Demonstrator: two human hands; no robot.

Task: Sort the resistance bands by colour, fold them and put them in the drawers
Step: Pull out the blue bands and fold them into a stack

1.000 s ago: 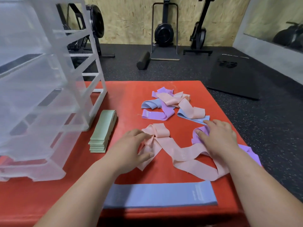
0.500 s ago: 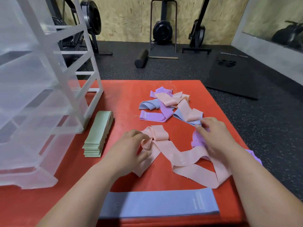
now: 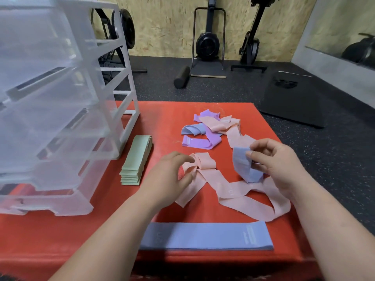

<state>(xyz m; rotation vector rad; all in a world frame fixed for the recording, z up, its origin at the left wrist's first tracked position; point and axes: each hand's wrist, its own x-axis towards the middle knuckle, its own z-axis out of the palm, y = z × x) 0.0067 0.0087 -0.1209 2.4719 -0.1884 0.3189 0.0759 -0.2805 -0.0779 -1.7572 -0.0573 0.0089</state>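
1. Red padding covers the platform (image 3: pixel 162 122) where we work, and in our head view every loose band lies on it or hangs just over it
2. Our right hand (image 3: pixel 278 163) is raised just above the right side of the platform. Its thumb and forefinger pinch the upper edge of a loose blue band (image 3: pixel 243 165), and the other fingers curl behind it
3. That band hangs from the pinch in a loop, and its lower end touches the pink fabric below
4. Our left hand (image 3: pixel 168 177) lies on the pink band (image 3: pixel 233 189). The fingers bend over its bunched, folded end and the thumb presses from the near side, so the fabric sits between thumb and forefinger
5. From there the pink band trails to the right in twisted loops and passes beneath our right hand
6. 1 flat blue band (image 3: pixel 207 236) lies straight along the near edge, apart from the pink loops
7. Folded green bands (image 3: pixel 136 161) form a neat stack just beside the clear plastic drawer unit (image 3: pixel 60 98), which stands at the left of the platform
8. Farther from us sits an unsorted pile (image 3: pixel 209 128) of purple, blue and pink bands, with 1 purple band (image 3: pixel 200 141) on its near side
9. Beyond the platform, a foam roller (image 3: pixel 182 77) and a black mat (image 3: pixel 294 98) lie on the dark floor
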